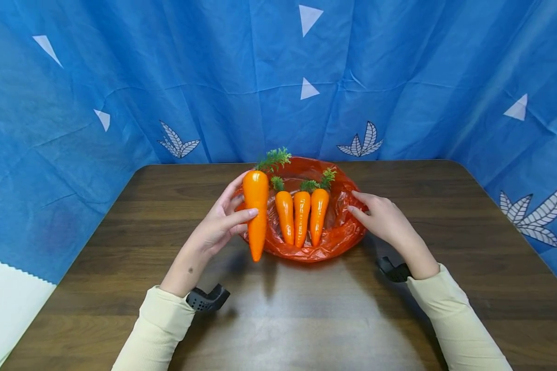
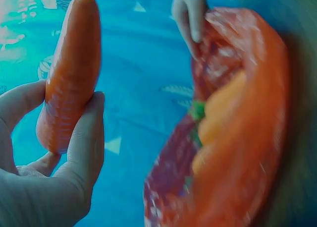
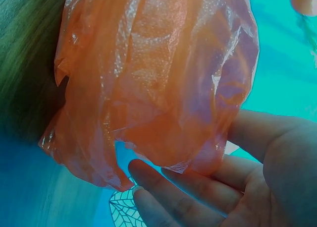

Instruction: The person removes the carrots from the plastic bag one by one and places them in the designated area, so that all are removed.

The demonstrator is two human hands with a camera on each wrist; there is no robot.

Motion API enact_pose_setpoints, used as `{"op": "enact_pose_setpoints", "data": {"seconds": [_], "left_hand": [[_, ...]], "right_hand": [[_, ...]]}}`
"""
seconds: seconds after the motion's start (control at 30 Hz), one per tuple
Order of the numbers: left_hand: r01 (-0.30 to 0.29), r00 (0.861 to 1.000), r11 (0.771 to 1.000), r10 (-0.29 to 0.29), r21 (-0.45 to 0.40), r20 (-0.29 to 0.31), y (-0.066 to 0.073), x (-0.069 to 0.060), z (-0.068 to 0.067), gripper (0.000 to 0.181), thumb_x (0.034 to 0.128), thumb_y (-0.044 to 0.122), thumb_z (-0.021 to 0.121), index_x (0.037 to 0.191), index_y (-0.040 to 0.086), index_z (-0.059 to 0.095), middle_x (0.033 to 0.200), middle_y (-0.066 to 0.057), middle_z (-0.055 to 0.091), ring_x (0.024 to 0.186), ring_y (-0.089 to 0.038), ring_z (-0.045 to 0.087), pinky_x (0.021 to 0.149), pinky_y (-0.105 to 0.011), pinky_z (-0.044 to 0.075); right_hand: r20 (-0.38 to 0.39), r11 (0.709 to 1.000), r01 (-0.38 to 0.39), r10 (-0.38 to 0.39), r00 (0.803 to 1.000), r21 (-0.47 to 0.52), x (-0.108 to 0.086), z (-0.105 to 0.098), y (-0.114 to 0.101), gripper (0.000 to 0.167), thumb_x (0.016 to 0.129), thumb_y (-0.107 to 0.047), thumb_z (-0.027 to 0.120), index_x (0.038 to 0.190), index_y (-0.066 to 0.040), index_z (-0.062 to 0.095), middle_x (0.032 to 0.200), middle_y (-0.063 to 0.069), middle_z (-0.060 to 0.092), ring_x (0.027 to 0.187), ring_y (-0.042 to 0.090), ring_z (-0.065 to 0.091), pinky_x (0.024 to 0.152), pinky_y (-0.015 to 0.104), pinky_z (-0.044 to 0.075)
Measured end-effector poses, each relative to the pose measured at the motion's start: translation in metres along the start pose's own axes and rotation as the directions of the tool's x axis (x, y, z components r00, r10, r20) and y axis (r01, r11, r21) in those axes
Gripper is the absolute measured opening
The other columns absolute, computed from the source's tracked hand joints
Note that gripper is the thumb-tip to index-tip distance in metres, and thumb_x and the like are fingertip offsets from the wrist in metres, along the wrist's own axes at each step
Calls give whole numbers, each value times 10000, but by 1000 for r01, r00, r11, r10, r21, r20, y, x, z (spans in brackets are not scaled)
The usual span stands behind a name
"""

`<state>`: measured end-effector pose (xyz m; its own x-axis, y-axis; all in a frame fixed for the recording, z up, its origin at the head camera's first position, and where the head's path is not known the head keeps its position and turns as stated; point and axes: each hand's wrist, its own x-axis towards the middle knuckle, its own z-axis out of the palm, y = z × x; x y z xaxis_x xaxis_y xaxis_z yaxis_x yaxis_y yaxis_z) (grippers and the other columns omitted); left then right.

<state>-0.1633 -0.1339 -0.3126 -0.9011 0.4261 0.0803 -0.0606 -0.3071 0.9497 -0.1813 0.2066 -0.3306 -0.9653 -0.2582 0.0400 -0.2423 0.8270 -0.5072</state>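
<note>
A large orange carrot (image 1: 256, 216) with a feathery green top is in my left hand (image 1: 224, 215), held upright at the left side of a red plastic bag (image 1: 312, 253). In the left wrist view, thumb and fingers grip the carrot (image 2: 74, 73) around its sides. Three smaller carrots (image 1: 301, 219) with green tops lie side by side in the wide-open bag. My right hand (image 1: 384, 216) holds the bag's right rim. The right wrist view has the thumb and fingers about the bag (image 3: 153, 88), with some fingertips hidden behind it.
Beneath everything is a dark wood-grain table (image 1: 278, 319). A blue curtain (image 1: 278, 62) with white triangles and leaf prints hangs behind its far edge. Something white (image 1: 9, 304) lies beyond the table at the left.
</note>
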Motion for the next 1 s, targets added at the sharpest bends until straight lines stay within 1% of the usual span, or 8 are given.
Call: {"op": "enact_pose_setpoints", "data": {"seconds": [0.1, 0.27, 0.4, 0.57, 0.67, 0.8, 0.9, 1.0], "left_hand": [[21, 1000, 998, -20, 51, -14, -3, -9, -10, 703, 887, -40, 526, 1474, 223, 242, 1338, -192, 353, 989, -288, 563, 781, -430, 514], [73, 997, 993, -69, 96, -47, -10, -23, -29, 700, 888, -25, 544, 1462, 206, 217, 1274, -216, 376, 929, -274, 593, 782, -439, 513], [117, 991, 985, -109, 123, -72, -15, -34, -42, 683, 902, -12, 538, 1455, 218, 210, 1266, -206, 381, 933, -267, 594, 800, -433, 506], [176, 981, 973, -160, 152, -113, -20, -47, -55, 676, 903, -9, 547, 1447, 222, 218, 1264, -207, 394, 955, -280, 586, 820, -432, 498], [203, 974, 961, -178, 186, -140, -24, -52, -61, 686, 896, 4, 574, 1443, 207, 213, 1257, -220, 406, 970, -294, 577, 835, -436, 490], [245, 964, 934, -206, 261, -167, -30, -57, -67, 715, 885, 38, 613, 1447, 171, 193, 1241, -235, 403, 959, -288, 581, 839, -422, 489], [270, 960, 911, -229, 312, -164, -35, -58, -73, 722, 881, 47, 619, 1447, 139, 179, 1215, -244, 388, 929, -278, 595, 828, -413, 496], [282, 958, 902, -245, 326, -152, -40, -60, -78, 715, 876, 35, 618, 1437, 120, 182, 1171, -244, 388, 897, -268, 606, 808, -400, 506]], "right_hand": [[-2, 1000, 0, 0, 1000, -1, -1, 0, 1, 543, 942, -238, 577, 1371, 55, 417, 1246, 274, 516, 934, 329, 589, 754, 444, 521], [-5, 1000, 7, -7, 1000, -11, -1, 0, 1, 541, 941, -242, 577, 1362, 63, 424, 1233, 278, 524, 927, 328, 584, 761, 454, 516], [-7, 1000, 12, -12, 1000, -16, 0, 0, 2, 543, 940, -246, 579, 1359, 65, 427, 1224, 278, 529, 906, 318, 586, 754, 450, 519], [0, 1000, 8, -8, 1000, -12, 0, 0, 1, 550, 941, -252, 578, 1365, 60, 421, 1226, 276, 530, 898, 311, 588, 747, 440, 523], [2, 1000, 3, -3, 1000, -10, 0, 0, 0, 553, 941, -255, 578, 1368, 57, 419, 1224, 275, 531, 895, 310, 590, 741, 435, 526], [3, 1000, 1, -1, 1000, -8, 0, -1, 0, 550, 941, -251, 577, 1369, 56, 418, 1223, 273, 532, 898, 310, 591, 740, 432, 526], [4, 1000, -2, 2, 1000, -5, 0, 0, 0, 547, 940, -246, 579, 1369, 54, 421, 1223, 269, 534, 894, 308, 592, 738, 430, 527], [1, 1000, 2, -2, 1000, -9, 0, 0, 1, 545, 938, -244, 580, 1365, 57, 423, 1224, 270, 533, 901, 313, 592, 745, 439, 524]]}}
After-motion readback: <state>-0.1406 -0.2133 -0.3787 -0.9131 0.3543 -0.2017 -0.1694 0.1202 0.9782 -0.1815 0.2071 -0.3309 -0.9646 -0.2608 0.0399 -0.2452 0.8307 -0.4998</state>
